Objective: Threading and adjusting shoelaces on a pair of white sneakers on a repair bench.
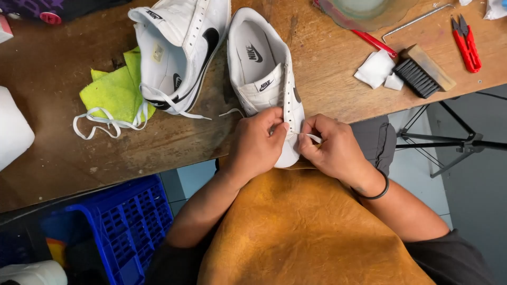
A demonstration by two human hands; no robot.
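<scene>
Wooden workbench (pixel 158 150) fills the far half of the view; an orange-brown leather apron (pixel 311 227) covers the person's lap near the camera. A blue plastic crate (pixel 132 221) sits on the floor, near left.

Two white sneakers with black side marks are on the bench. The left sneaker (pixel 179 53) lies tipped on its side over a yellow-green cloth (pixel 113 92), its white lace (pixel 108 121) loose and trailing off to the left, mostly out of the eyelets. The right sneaker (pixel 264 74) sits upright, toe at the near bench edge, between both hands.

The left hand (pixel 259 142) is closed around the toe end, fingers pressing at the lowest eyelets. The right hand (pixel 332 148) is pinched shut on a white lace end (pixel 311 138) just beside those eyelets. Upper eyelet rows on this shoe look bare, tongue exposed, so lacing seems to be at its very start here, or the last of the lace is coming out; can't tell which. The other shoe isn't laced up either.

Far right: black-bristle brush (pixel 422 71), folded white wipes (pixel 376 68), red snips (pixel 467 45).
</scene>
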